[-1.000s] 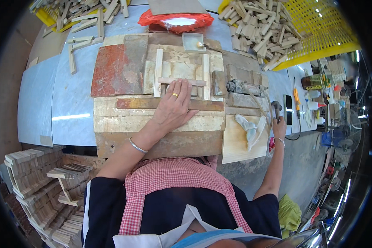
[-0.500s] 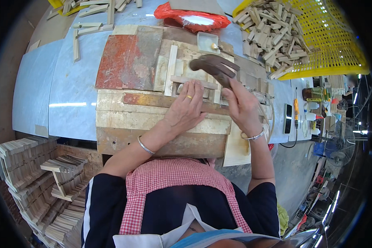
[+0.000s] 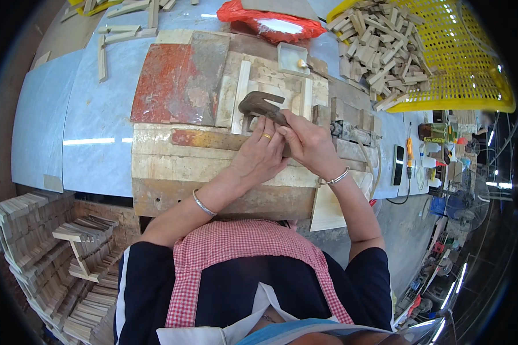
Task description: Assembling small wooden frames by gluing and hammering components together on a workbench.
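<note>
A claw hammer point(image 3: 263, 104) with a dark metal head is in my right hand point(image 3: 312, 144), its fingers wrapped round the handle. The hammer head hangs low over the wooden fixture, right above the fingertips of my left hand point(image 3: 259, 152). Those fingers are bent together at a short wooden crosspiece, which the hammer and hands now mostly hide. Two pale wooden strips stand to either side in the fixture: a left strip point(image 3: 242, 95) and a right strip point(image 3: 307, 99). Whether the hammer touches the wood, I cannot tell.
A worn workboard point(image 3: 172, 152) with a red panel point(image 3: 166, 80) lies on the blue-white table point(image 3: 98, 115). Beyond are a small clear dish point(image 3: 288, 59) and a red plastic bag point(image 3: 259, 23). A yellow basket point(image 3: 466, 63) spills wood pieces at right. Stacked wooden frames point(image 3: 34, 230) stand lower left.
My right hand has brought the hammer down and to the left, over the crosspiece and close to my left hand. The left hand has stayed nearly in place.
</note>
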Tool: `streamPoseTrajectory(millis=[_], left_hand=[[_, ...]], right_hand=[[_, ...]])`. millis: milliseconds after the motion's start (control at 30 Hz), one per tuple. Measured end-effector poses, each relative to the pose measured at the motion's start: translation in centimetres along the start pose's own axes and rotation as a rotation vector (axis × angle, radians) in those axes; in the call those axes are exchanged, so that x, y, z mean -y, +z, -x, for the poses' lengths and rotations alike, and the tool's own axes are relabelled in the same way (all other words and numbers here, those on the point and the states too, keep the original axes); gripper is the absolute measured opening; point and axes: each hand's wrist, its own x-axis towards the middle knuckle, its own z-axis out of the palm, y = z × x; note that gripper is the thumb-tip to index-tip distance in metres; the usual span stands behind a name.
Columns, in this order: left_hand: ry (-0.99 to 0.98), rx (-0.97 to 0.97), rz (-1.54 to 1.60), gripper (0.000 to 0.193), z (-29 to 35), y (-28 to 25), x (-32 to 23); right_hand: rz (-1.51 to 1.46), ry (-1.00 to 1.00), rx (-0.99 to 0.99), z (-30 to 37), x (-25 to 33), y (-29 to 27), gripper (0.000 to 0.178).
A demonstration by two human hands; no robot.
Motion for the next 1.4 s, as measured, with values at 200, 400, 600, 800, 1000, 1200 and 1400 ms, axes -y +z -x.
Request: streamPoseTrajectory(millis=[200, 400, 600, 800, 1000, 1200, 1400], left_hand=[[-0.029, 0.076, -0.016, 0.072, -0.5, -0.6, 0.2], [-0.040, 0.043, 0.040, 0.077, -0.8, -1.0, 0.2], [-0.005, 0.020, 0.099, 0.072, -1.4, -1.6, 0.7], [-0.049, 0.006, 0.091, 0.032, -4.4, -2.3, 2.8], [-0.112, 0.251, 0.178, 0.012, -7.2, -1.5, 4.1], [-0.206, 0.000, 0.276, 0.012, -7.8, -8.5, 6.7], [-0.345, -0.155, 0.074, 0.013, 0.3, -20.3, 10.8]], right_hand=[[-0.072, 0.054, -0.035, 1.7, -0.8, -0.9, 0.029], [-0.311, 0.539, -0.273, 8.0, -3.3, -6.3, 0.036], [-0.260, 0.776, -0.634, 15.6, -4.9, -10.9, 0.034], [-0.009, 0.981, -0.718, 23.9, -10.1, -12.3, 0.034], [0.172, 1.226, -0.671, 30.3, -14.6, -11.4, 0.032], [0.150, 1.296, -0.544, 31.3, -19.6, -9.5, 0.029], [0.555, 0.955, -0.375, 32.0, -19.1, -8.5, 0.025]])
